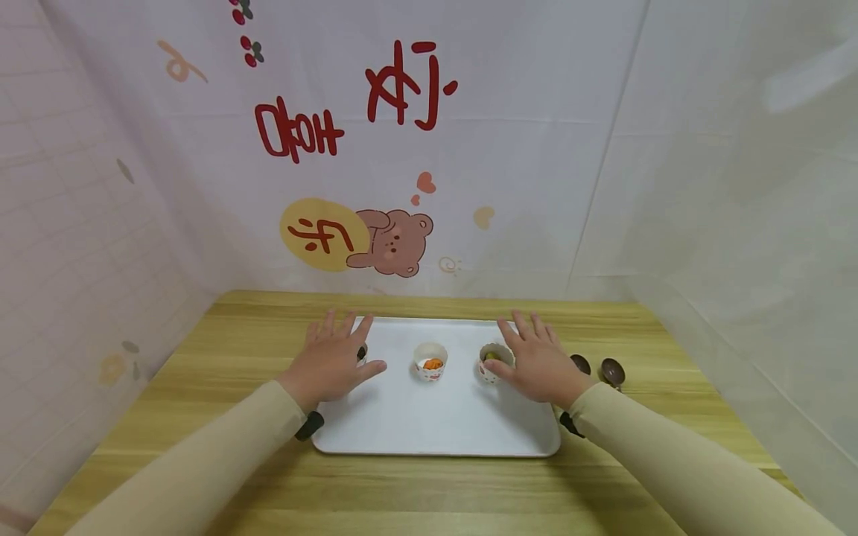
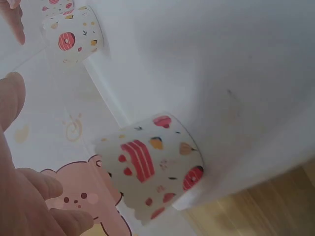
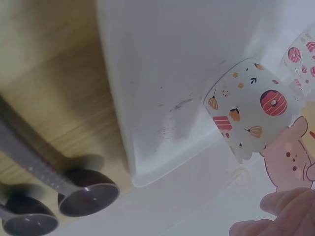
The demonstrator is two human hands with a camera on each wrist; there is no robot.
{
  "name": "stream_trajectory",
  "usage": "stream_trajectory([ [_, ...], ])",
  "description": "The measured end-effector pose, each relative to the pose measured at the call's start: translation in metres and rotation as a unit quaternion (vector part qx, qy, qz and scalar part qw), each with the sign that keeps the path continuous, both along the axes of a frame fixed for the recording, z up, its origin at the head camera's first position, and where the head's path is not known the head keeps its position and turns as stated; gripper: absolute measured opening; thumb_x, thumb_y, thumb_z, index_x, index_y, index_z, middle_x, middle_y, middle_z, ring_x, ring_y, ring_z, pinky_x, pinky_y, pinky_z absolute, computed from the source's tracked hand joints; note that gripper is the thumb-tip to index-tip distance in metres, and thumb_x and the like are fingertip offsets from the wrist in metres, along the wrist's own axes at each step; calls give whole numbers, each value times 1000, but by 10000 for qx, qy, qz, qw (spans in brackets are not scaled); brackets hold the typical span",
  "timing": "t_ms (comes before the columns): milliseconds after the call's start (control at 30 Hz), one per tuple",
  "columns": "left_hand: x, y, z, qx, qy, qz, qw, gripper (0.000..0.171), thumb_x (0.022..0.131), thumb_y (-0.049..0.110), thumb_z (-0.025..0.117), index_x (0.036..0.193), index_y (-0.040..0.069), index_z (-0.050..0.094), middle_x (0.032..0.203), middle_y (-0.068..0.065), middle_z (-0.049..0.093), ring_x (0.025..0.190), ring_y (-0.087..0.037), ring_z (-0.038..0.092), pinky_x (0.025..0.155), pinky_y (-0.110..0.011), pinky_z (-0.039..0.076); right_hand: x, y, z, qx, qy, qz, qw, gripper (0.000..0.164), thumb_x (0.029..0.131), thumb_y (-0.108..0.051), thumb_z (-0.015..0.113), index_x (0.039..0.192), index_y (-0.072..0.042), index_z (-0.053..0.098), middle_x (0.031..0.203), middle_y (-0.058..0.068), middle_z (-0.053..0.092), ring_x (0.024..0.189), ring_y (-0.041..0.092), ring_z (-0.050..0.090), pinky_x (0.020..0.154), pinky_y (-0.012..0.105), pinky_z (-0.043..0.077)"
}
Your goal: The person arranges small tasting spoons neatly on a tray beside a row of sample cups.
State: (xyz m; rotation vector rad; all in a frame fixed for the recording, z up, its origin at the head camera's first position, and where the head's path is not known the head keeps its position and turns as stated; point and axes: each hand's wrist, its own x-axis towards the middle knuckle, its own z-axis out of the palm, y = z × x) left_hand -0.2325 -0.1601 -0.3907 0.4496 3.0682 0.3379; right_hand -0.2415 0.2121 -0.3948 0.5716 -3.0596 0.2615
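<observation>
My left hand [image 1: 330, 365] hovers over the left side of a white tray [image 1: 436, 424], fingers spread and holding nothing. It mostly hides a paper cup [image 2: 150, 169] with dark contents. On the other side, my right hand [image 1: 539, 366] is spread in the same way, palm down, beside a paper cup [image 1: 490, 371] holding something greenish. Its thumb overlaps that cup in the head view; whether they touch cannot be told. Between the hands stands a paper cup [image 1: 429, 374] with orange pieces inside. The cups carry cake and doughnut prints.
Two dark brown round-bowled spoons [image 1: 613, 371] [image 3: 88, 196] lie on the wooden table [image 1: 415, 491], right of the tray. A white cloth [image 1: 523, 171] with a bear print and red characters hangs behind the table, and pale sheets enclose both sides.
</observation>
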Motion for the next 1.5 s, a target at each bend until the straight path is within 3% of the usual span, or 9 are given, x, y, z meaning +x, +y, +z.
stream_trajectory([
  [333,4,-21,-4,212,-52,134,9997,94,100,69,54,169,14,23,174,-23,21,158,-60,7,123,-78,6,4,6,2,-66,74,6,10000,87,105,-61,54,167,-6,28,173,28,17,157,61,10,125,74,13],
  [700,10,-44,-12,283,75,246,9993,92,102,63,57,167,5,27,171,-28,26,156,-62,9,120,-82,8,8,15,3,-84,114,-13,9999,88,104,-59,56,167,-5,26,173,30,17,156,63,12,123,76,15],
  [933,16,-56,-15,293,-14,308,9991,97,101,69,54,168,6,24,170,-31,25,155,-65,12,118,-83,9,8,24,3,-111,36,-118,9999,87,105,-58,55,168,-6,24,173,30,13,156,63,11,124,75,14],
  [1200,31,-64,-17,235,-313,235,9990,94,101,61,60,167,4,26,171,-30,24,155,-64,14,119,-82,11,11,34,5,-105,97,-102,9998,78,108,-50,53,167,-6,25,172,33,16,154,65,14,123,75,16],
  [1500,51,-70,-20,-126,-720,-4,9973,95,98,68,59,164,4,35,167,-31,32,152,-63,23,118,-81,20,14,45,7,-82,8,-220,9997,74,111,-46,47,167,-2,25,171,34,16,153,66,14,123,76,16],
])
